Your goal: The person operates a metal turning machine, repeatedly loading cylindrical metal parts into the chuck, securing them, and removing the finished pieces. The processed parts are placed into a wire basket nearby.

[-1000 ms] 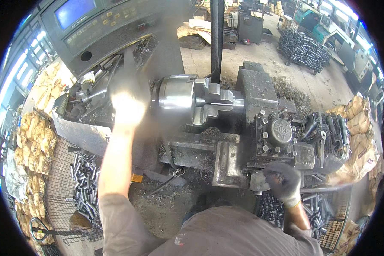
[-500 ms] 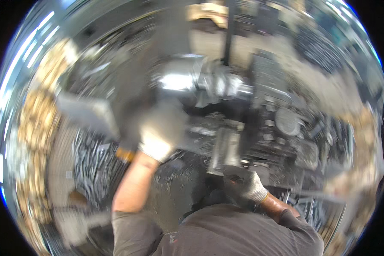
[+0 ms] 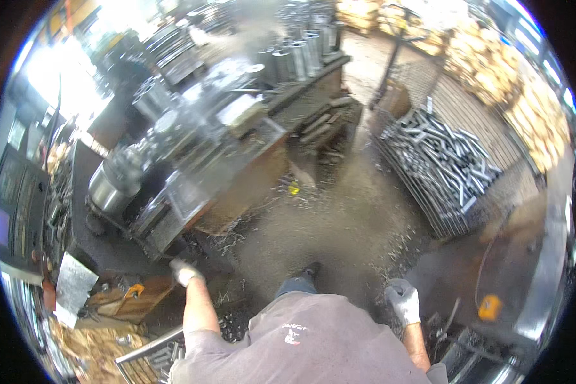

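Both my hands wear pale gloves with dark, dirty finger parts. My left hand (image 3: 187,273) hangs out to the left, near the lower front corner of a machine (image 3: 195,201). Its fingers are smeared, and no object shows in it. To the right, my right hand (image 3: 403,302) hangs low at my side above the dark floor, its fingers loosely bent and somewhat apart with nothing between them. Neither hand visibly touches anything. Beyond the right hand stands a wire-sided crate (image 3: 438,224) heaped with short metal tubes (image 3: 438,160).
A shiny metal cylinder (image 3: 109,189) sits on the machine at left. Upright metal tubes (image 3: 294,61) line a bench behind it. Metal scraps litter the floor (image 3: 313,224) ahead. A crate of metal pieces (image 3: 157,358) is at lower left, an orange box (image 3: 489,308) at right.
My view has swung away from the machine close ahead to the open floor and tube crate. My hands have left the machine parts and now hang apart at my sides.
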